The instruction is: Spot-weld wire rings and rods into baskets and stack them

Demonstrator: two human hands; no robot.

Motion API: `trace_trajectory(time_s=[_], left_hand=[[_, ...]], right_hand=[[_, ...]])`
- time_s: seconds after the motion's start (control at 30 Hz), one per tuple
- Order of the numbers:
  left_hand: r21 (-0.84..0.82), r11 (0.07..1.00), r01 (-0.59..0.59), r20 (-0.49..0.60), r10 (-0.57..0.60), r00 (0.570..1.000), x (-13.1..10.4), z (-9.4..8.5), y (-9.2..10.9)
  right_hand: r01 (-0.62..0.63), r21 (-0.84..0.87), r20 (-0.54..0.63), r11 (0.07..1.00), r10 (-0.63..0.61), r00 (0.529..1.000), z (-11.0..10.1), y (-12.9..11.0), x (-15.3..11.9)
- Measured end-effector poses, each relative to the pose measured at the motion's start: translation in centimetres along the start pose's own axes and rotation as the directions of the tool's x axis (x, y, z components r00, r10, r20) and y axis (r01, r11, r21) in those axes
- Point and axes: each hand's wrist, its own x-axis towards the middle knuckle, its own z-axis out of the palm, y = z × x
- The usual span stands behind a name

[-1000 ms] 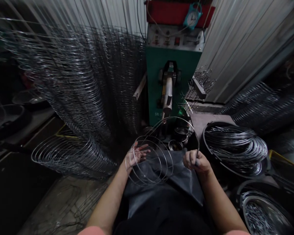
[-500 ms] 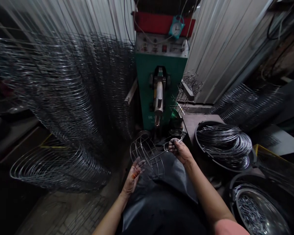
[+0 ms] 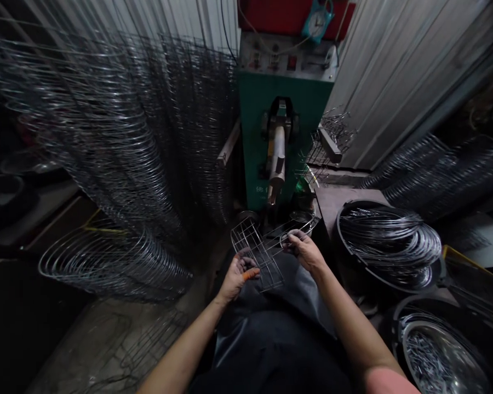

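Head view, wire frame: the wire frame (image 3: 267, 266) is between the two hands, above the dark apron (image 3: 271, 339) and just below the tip of the machine arm (image 3: 276, 183), apparently apart from it.
Joins: curved rim and crossing wires already form a grid; whether every crossing is fixed, and so what is left, cannot be told.
Left hand: the left hand (image 3: 239, 273) is at the frame's near-left edge, fingers curled, orange covering on one; how firmly they grip, I cannot tell.
Right hand: the right hand (image 3: 302, 249) has its fingers closed on wire at the frame's right end.
Tabletop: a pale tabletop (image 3: 347, 196) shows behind the tub of wire (image 3: 340, 232); nearer, a metal bowl (image 3: 468, 361) holds small pieces.
Room: a green machine (image 3: 257, 158) stands before a corrugated wall (image 3: 394, 71); tall stacks of wire rings (image 3: 127, 148) fill the left, above a bare-looking floor (image 3: 80, 334) with loose wire grids.
Light: dim.
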Motion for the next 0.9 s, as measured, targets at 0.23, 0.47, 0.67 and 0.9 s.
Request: trace_trajectory(time_s=[0.23,0.47,0.67,0.9], left_hand=[[-0.001,0.999,-0.034,-0.076,0.033,0.997,2.4,2.0,2.1],[-0.057,0.994,-0.089,-0.130,0.081,0.988,5.9,4.6,3.3],[-0.103,0.990,-0.096,-0.210,0.073,0.975,8.9,5.8,3.4],[-0.159,0.983,-0.087,-0.296,0.036,0.955,10.9,6.6,4.1]], right_hand=[[0.049,0.109,-0.185,0.993,-0.028,0.982,0.0,-2.3,2.4],[0.125,0.071,-0.238,0.990,-0.105,0.966,0.7,-2.7,4.7],[0.155,0.071,-0.233,0.985,-0.135,0.963,0.5,-3.6,7.8],[0.172,0.067,-0.208,0.983,-0.155,0.966,-0.1,-3.9,10.6]])
